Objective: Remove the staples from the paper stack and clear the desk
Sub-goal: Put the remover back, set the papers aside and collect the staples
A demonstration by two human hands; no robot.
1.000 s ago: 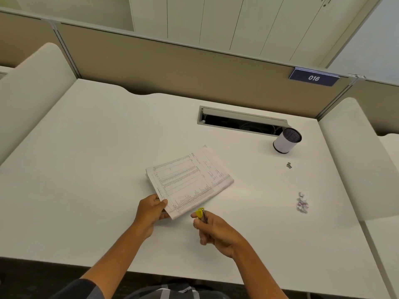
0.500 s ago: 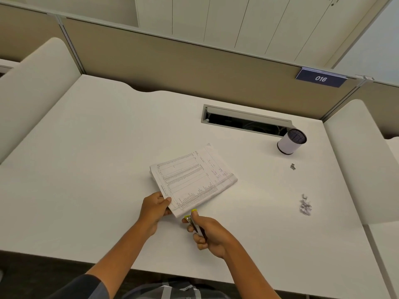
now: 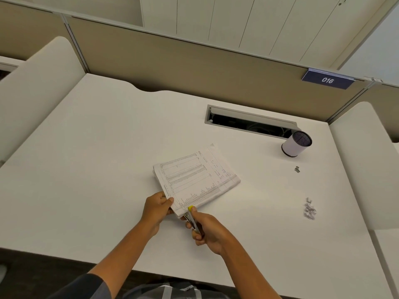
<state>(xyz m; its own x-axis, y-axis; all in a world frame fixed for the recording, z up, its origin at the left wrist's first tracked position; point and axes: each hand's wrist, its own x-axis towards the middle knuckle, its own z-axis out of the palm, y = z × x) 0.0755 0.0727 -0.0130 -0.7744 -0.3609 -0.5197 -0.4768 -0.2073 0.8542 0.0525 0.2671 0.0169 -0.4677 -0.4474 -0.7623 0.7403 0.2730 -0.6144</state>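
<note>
Head view, and it's the only one we've got: the paper stack [image 3: 195,179] lies on the white desk [image 3: 97,169], its near corner lifted slightly and pinched by the left hand [image 3: 158,209], thumb on top, fingers curled under. Right hand [image 3: 208,230] is closed around a staple remover [image 3: 192,219] with a yellow tip, and that tip sits right at the stack's near corner, touching the edge. Whether a staple is actually caught there, too small to tell.

Orientation: the stack's long axis runs diagonally, from the near corner by the hands up and away to the right, toward the white cup [image 3: 296,144] at the back right. The tool's long axis lines up roughly with it, yellow tip pointing away from the person into the corner.

Risks, as I judge them. Pry too steeply and the top sheets could tear at the corner. If the left hand's pinch slackens, the whole stack may slide or fan out across the desk. A freed staple could flick away and get lost, perhaps into the open cable slot [image 3: 250,125] behind. There's already a pile of pulled staples [image 3: 309,210] well off to the right and a loose staple [image 3: 297,169] near the cup, so the clearing part is not yet done.
</note>
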